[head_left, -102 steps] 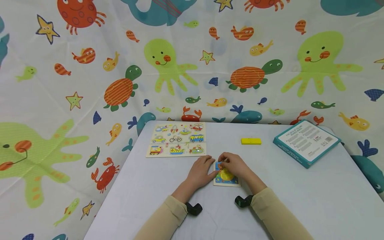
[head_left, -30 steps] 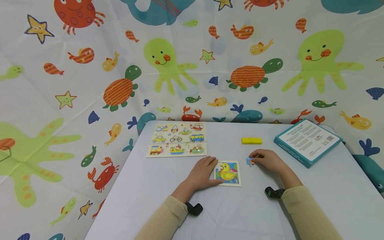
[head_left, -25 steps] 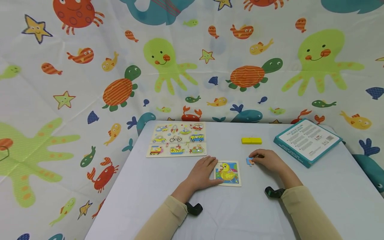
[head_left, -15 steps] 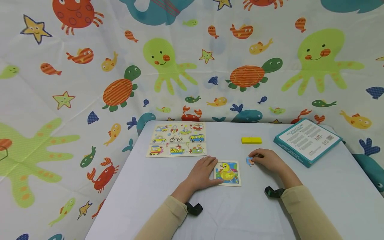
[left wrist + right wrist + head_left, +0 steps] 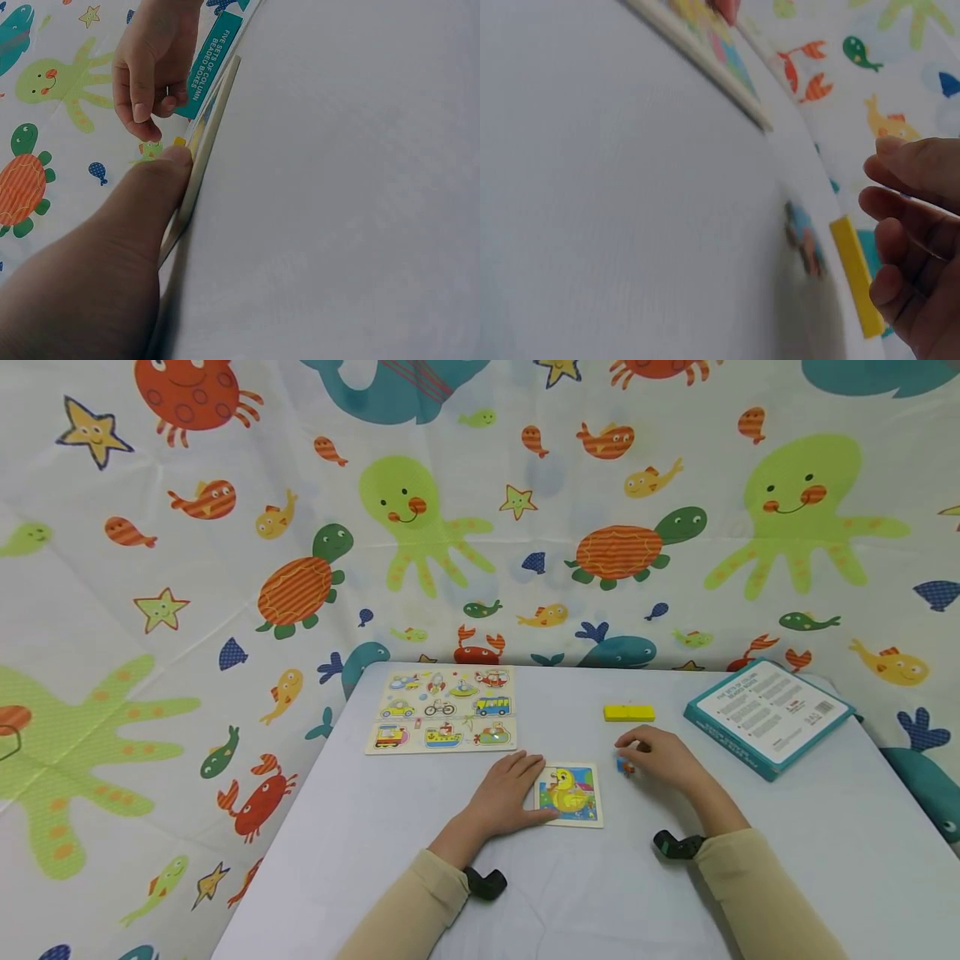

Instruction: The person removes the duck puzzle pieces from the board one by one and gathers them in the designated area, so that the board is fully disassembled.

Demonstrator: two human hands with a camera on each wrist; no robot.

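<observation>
A small square duck puzzle (image 5: 573, 797) lies on the white table, with a pale patch at the picture's upper left. My left hand (image 5: 504, 795) rests along its left side, fingers extended, thumb (image 5: 169, 161) over the near edge. To the right of it, a blue and orange puzzle piece (image 5: 805, 236) lies on the table. Above that piece hovers my right hand (image 5: 663, 756); the right wrist view shows its fingers (image 5: 900, 232) loosely bent, holding nothing, with a gap down to the piece.
A larger board with vehicle pictures (image 5: 441, 710) lies at the back left. Behind my right hand is a yellow block (image 5: 628, 713). A teal and white box (image 5: 768, 714) stands at the back right, before a sea-animal curtain (image 5: 450, 527).
My right hand has moved from the duck puzzle to its right, set down the blue and orange piece, let go and risen slightly. My left hand has stayed at the puzzle's left side.
</observation>
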